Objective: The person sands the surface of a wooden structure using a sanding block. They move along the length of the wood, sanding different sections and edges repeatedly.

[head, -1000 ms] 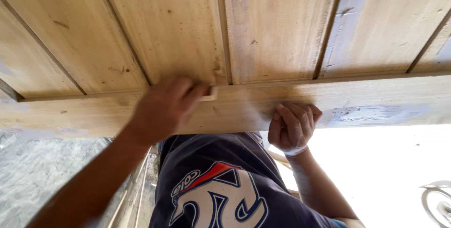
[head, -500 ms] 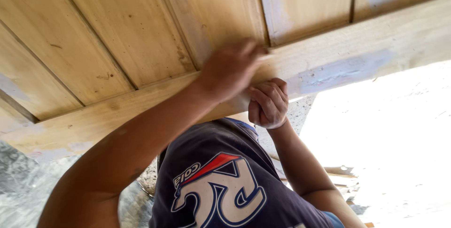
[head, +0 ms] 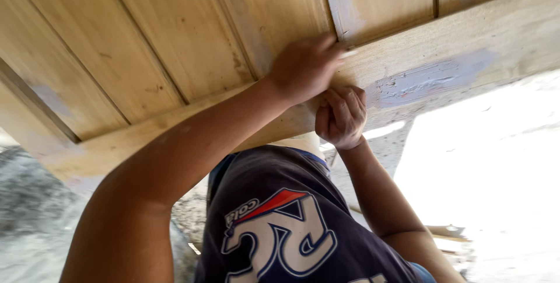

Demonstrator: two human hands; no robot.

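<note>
Left hand (head: 303, 70) closed on a mostly hidden pale tool (head: 349, 53), right hand (head: 341, 116) fisted, contents unclear.

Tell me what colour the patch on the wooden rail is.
Pale greyish-lilac patch, clearest in the head view.

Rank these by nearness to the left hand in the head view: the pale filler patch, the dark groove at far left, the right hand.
From the left hand:
1. Right hand, just below it, under the rail.
2. Pale filler patch, to the right on the rail.
3. Dark groove, far left between boards.
</note>
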